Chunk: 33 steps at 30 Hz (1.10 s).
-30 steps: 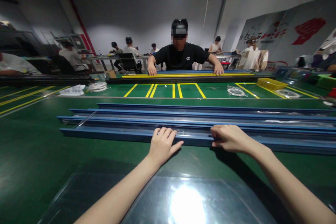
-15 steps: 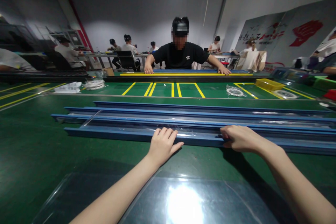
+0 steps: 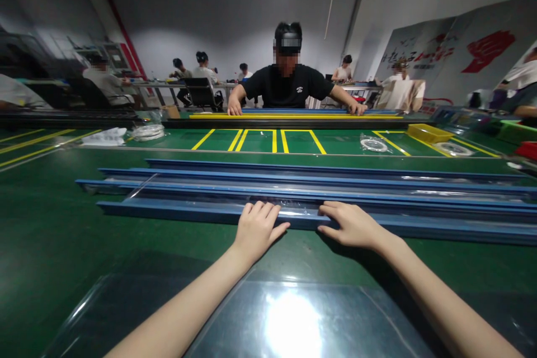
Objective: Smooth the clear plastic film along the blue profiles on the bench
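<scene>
Long blue channel-shaped profiles lie side by side across the table, with clear plastic film or strip inside. Over the front wall of the nearest blue profile (image 3: 168, 213) hook the fingers of my left hand (image 3: 257, 229), its thumb stretched out along the near side. A short way to the right, my right hand (image 3: 350, 225) straddles the same wall, fingertips over the rim and thumb in front. Both hands hold this profile. Behind it sit further blue profiles (image 3: 201, 174), partly hidden by one another.
A shiny clear sheet (image 3: 218, 319) covers the near edge of the green table (image 3: 50, 224). Beyond are yellow tape marks, bagged white coils (image 3: 373, 144) and a yellow tray (image 3: 428, 133). Opposite, a person in black (image 3: 289, 86) has both hands on a yellow strip (image 3: 293, 116).
My right hand has slid left along the front wall, closer to my left hand, and its fingers have uncurled. The left hand keeps its place on the profile. The view has shifted slightly.
</scene>
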### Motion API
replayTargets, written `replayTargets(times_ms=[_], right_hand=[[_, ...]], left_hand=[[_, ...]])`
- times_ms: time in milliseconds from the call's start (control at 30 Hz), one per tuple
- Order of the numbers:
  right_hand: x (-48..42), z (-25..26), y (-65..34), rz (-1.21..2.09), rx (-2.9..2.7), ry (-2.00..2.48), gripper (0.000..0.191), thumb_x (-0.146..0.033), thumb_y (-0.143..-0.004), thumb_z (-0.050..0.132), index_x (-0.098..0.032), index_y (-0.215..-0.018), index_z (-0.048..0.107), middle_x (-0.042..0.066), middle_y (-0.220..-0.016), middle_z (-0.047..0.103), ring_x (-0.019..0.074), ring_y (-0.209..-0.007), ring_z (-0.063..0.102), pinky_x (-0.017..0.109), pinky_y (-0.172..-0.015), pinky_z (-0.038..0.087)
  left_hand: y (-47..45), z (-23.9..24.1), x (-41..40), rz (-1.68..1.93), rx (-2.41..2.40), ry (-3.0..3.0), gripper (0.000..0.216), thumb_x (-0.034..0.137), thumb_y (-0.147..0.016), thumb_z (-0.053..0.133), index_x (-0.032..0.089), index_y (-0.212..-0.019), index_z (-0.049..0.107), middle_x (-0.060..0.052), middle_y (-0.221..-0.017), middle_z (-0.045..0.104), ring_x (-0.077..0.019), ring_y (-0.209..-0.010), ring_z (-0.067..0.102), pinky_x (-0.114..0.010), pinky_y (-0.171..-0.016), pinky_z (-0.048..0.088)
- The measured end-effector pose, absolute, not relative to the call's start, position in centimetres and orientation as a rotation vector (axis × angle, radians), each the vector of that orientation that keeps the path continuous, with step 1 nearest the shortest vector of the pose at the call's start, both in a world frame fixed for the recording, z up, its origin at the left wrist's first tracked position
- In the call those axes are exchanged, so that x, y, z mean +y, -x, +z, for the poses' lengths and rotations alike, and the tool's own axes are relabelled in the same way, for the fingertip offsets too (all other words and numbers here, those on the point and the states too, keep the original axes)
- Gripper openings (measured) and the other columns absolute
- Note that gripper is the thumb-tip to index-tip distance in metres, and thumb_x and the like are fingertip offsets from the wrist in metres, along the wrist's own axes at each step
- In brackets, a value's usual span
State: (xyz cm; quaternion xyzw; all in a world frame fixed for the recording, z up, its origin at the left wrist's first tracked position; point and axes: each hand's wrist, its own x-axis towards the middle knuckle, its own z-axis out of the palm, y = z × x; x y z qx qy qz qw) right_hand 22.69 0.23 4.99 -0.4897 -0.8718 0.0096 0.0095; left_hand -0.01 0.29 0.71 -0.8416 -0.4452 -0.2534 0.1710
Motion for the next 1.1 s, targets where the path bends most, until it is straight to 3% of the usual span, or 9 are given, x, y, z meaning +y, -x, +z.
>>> replayTargets(times_ms=[167,467,800,1100], right_hand=[[-0.13,4.39,-22.75,-0.039,-2.688,1.542,0.026,-0.039,-0.079,0.040,-0.020,-0.088,0.055,0.006,-0.091,0.059,0.0196,-0.086,0.054,0.026,-0.067,0.036],[-0.19,4.39,-22.69,-0.045,-2.667,1.551,0.027,-0.040,-0.078,0.040,-0.020,-0.089,0.055,0.006,-0.091,0.059,0.0192,-0.086,0.054,0.026,-0.066,0.036],[-0.25,4.34,-22.71,-0.074,-2.681,1.548,0.028,-0.040,-0.079,0.039,-0.020,-0.089,0.054,0.006,-0.091,0.059,0.0195,-0.086,0.054,0.026,-0.066,0.036],[-0.23,4.23,-22.80,-0.093,-2.682,1.548,0.028,-0.041,-0.079,0.038,-0.020,-0.089,0.054,0.006,-0.093,0.059,0.0197,-0.087,0.054,0.026,-0.067,0.037]], left_hand=[[0.03,0.68,0.26,-0.744,-1.274,2.405,0.028,0.043,-0.081,0.045,0.018,-0.086,0.056,-0.004,-0.081,0.062,-0.0191,-0.079,0.051,-0.033,-0.070,0.032],[0.05,0.60,0.28,-0.800,-1.256,2.404,0.024,0.040,-0.080,0.049,0.018,-0.087,0.055,-0.004,-0.097,0.061,-0.0191,-0.089,0.051,-0.034,-0.075,0.032],[-0.08,0.53,0.32,-0.742,-1.274,2.373,0.027,0.042,-0.081,0.044,0.018,-0.074,0.054,-0.002,-0.070,0.062,-0.0169,-0.070,0.051,-0.034,-0.072,0.032],[-0.01,0.69,0.60,-0.704,-1.251,2.385,0.027,0.042,-0.081,0.045,0.019,-0.068,0.052,-0.002,-0.067,0.061,-0.0174,-0.068,0.050,-0.032,-0.065,0.031]])
